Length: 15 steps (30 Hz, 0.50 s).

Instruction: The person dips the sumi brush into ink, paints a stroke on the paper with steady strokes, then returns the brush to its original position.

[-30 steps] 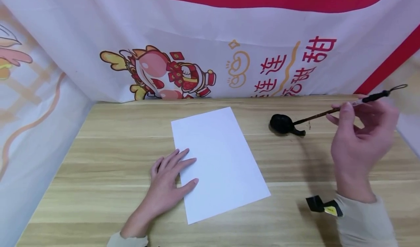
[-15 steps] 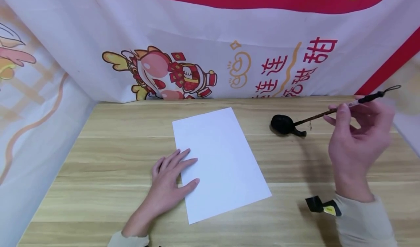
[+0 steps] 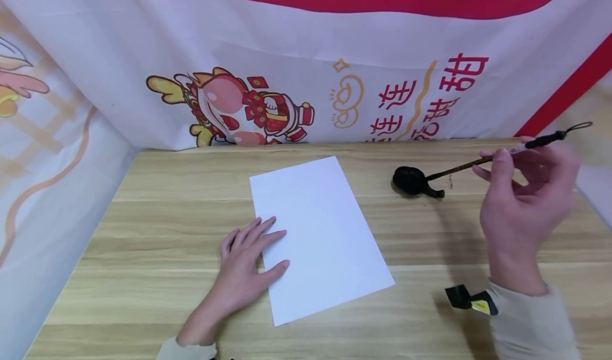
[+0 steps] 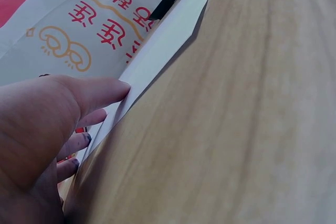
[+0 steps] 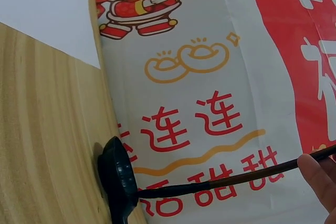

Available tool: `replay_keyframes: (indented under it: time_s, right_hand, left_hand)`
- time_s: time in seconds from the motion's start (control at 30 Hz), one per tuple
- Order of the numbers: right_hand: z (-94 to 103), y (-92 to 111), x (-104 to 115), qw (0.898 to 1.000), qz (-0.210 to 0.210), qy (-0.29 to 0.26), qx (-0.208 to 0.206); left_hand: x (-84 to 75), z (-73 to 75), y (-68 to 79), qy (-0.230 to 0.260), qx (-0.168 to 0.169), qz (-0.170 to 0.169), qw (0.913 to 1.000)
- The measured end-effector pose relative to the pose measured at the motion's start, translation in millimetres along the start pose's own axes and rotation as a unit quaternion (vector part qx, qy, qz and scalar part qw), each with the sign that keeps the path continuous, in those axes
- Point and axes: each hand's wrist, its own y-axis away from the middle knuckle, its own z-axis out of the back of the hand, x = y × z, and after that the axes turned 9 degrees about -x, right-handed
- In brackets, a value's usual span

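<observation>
A blank sheet of white paper (image 3: 320,238) lies at a slant on the wooden table. My left hand (image 3: 248,267) rests with spread fingers on its left edge; the left wrist view shows the thumb (image 4: 107,92) on the paper. On the right, my right hand (image 3: 528,206) pinches the brown handle of a writing brush (image 3: 459,168), whose black end has a hanging loop. The brush slants down to the left, its dark tip right at a small black inkstone (image 3: 409,180) with a short stem. In the right wrist view the dark brush head (image 5: 173,190) meets the rim of the inkstone (image 5: 116,169).
The wooden table (image 3: 158,243) ends at the back against a white and red printed cloth (image 3: 287,41) with cartoon figures and red characters. Another printed cloth (image 3: 57,153) hangs along the left side. A black strap piece (image 3: 470,299) sticks out from the right sleeve (image 3: 530,323).
My right hand and the brush shift only slightly, left and then back right, with the tip staying at the inkstone. The left hand and paper stay in place.
</observation>
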Motion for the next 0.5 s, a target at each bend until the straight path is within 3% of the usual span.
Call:
replay_keyframes:
  time_s: [0.17, 0.5]
  right_hand:
    - [-1.0, 1.3, -3.2, 1.000, 0.007, 0.001, 0.012]
    - [1.0, -1.7, -1.6, 1.000, -0.012, 0.001, -0.005]
  left_hand:
    - [0.5, 0.8, 0.1, 0.002, 0.003, 0.005, 1.0000]
    - [1.1, 0.2, 0.2, -0.003, 0.005, 0.007, 1.0000]
